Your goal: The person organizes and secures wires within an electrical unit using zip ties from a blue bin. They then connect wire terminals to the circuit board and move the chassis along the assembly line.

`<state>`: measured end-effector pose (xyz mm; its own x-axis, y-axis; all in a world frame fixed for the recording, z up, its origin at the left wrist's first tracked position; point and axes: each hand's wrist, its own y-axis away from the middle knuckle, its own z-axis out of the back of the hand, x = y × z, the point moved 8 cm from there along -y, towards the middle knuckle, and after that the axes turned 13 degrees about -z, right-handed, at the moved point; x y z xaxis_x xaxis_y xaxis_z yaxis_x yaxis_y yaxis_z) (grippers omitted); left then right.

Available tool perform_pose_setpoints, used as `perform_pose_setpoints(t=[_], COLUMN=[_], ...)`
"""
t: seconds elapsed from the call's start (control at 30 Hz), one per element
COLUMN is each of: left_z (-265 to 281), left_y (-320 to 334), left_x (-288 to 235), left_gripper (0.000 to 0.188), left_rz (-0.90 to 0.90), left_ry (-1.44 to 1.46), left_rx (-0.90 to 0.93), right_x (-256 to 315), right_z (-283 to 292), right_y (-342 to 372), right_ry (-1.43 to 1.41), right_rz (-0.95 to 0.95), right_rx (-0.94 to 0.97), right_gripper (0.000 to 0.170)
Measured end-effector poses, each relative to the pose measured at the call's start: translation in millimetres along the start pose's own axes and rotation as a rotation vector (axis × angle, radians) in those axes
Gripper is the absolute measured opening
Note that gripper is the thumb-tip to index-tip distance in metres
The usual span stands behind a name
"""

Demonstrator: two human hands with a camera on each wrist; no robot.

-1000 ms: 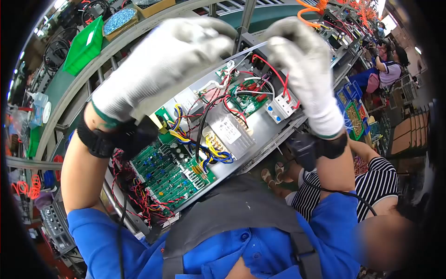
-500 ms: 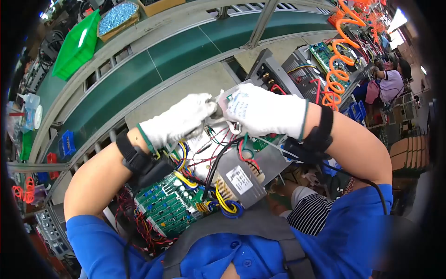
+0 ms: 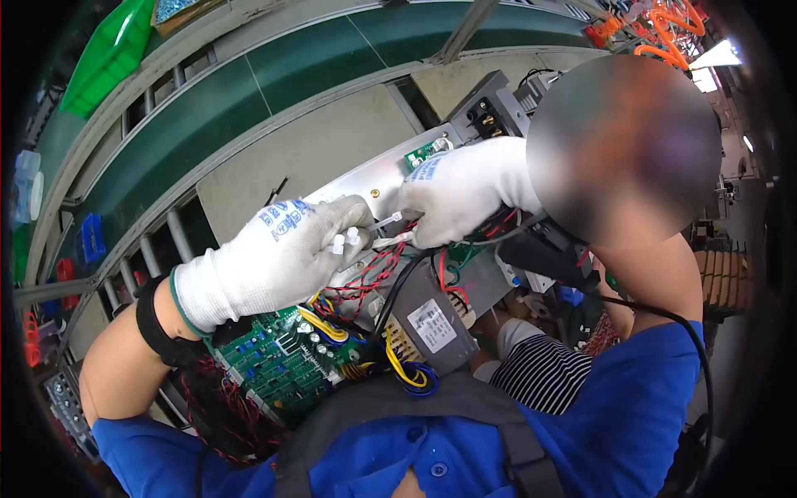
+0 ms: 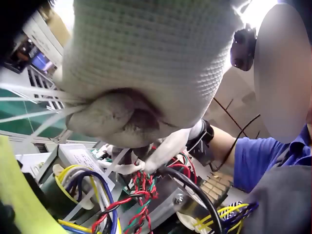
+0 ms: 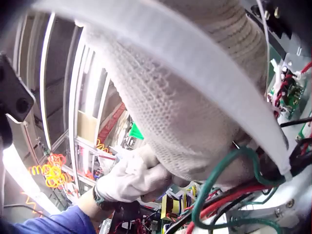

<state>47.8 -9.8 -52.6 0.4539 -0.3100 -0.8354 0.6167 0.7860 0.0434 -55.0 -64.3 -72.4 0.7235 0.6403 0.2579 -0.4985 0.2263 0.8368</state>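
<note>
Several white cable ties (image 3: 353, 236) stick out of my gloved left hand (image 3: 278, 253), which grips them with curled fingers. Their thin straps (image 4: 34, 114) fan out to the side in the left wrist view. Close by, my gloved right hand (image 3: 465, 191) pinches a bundle of wires; one tie head (image 3: 396, 217) lies right at its fingertips. Twisted red wires (image 3: 383, 267) run down from there. A large white tie strap (image 5: 195, 68) crosses in front of the right hand in its wrist view. Beneath both hands is an open metal chassis (image 3: 357, 174).
A transformer with a label (image 3: 432, 328) and a green circuit board (image 3: 278, 357) sit in the chassis near my body. Beyond it runs a green conveyor (image 3: 307, 66). A green bin (image 3: 108, 58) stands at the far left. Black sockets (image 3: 486, 116) rise at the back right.
Both hands came down from high over the chassis and together above the wires. Since half a second ago, the left hand has turned, showing the tie heads, and the right has shifted slightly right.
</note>
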Motion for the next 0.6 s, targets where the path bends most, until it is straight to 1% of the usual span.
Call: perform_pose_setpoints(t=[0.03,0.07,0.13,0.17,0.23,0.27,0.3,0.37,0.4,0.43,0.5,0.53,0.57,0.6], left_z=[-0.4,-1.2,1.1,2.5,1.8,2.5,2.7,4.4,5.3,5.2,10.4,14.1,19.3,21.4], left_y=[2.1,4.3,8.5,10.2,11.5,9.1,7.6,6.4,6.3,6.5,6.7,7.2,8.3,14.3], left_x=[0.4,0.5,-1.3,-1.8,-2.2,-4.3,-6.6,-7.3,-8.5,-8.7,-13.2,-17.2,-27.1,-28.5], left_gripper=[0.012,0.014,0.016,0.018,0.021,0.021,0.021,0.021,0.021,0.021,0.022,0.022,0.021,0.021], left_rz=[-0.004,-0.036,-0.072,-0.079,-0.094,-0.099,-0.109,-0.097,-0.12,-0.124,-0.119,-0.031,-0.067,-0.091], left_ry=[-0.012,-0.041,-0.077,-0.088,-0.095,-0.078,-0.074,-0.032,-0.06,-0.072,-0.095,-0.15,-0.188,-0.203], left_rx=[-0.001,-0.025,-0.045,-0.057,-0.076,-0.069,-0.062,-0.062,-0.064,-0.054,-0.075,-0.042,-0.056,-0.149], right_x=[4.0,2.1,5.6,4.8,1.5,-2.4,-4.3,1.5,2.3,1.3,10.7,11.9,12.3,18.9], right_z=[-1.6,-3.9,-17.8,-13.7,-14.5,-14.1,-14.3,-16.9,-18.0,-19.0,-11.9,-8.6,-5.5,-0.1], right_y=[-6.9,-17.3,-29.4,-26.8,-15.7,-12.8,-11.5,-7.2,-8.8,-13.7,-16.1,-11.9,-6.2,0.3], right_ry=[-0.018,-0.017,-0.009,-0.014,-0.235,-0.27,-0.28,-0.206,-0.253,-0.259,-0.144,-0.145,-0.155,-0.155], right_rz=[0.087,0.088,0.172,0.17,0.172,0.12,0.111,0.208,0.243,0.247,0.345,0.321,0.274,0.533], right_rx=[0.059,0.046,0.173,0.167,0.302,0.301,0.299,0.342,0.348,0.333,0.194,0.168,0.069,0.036], right_gripper=[0.037,0.037,0.047,0.047,0.051,0.054,0.054,0.053,0.05,0.05,0.05,0.049,0.047,0.046])
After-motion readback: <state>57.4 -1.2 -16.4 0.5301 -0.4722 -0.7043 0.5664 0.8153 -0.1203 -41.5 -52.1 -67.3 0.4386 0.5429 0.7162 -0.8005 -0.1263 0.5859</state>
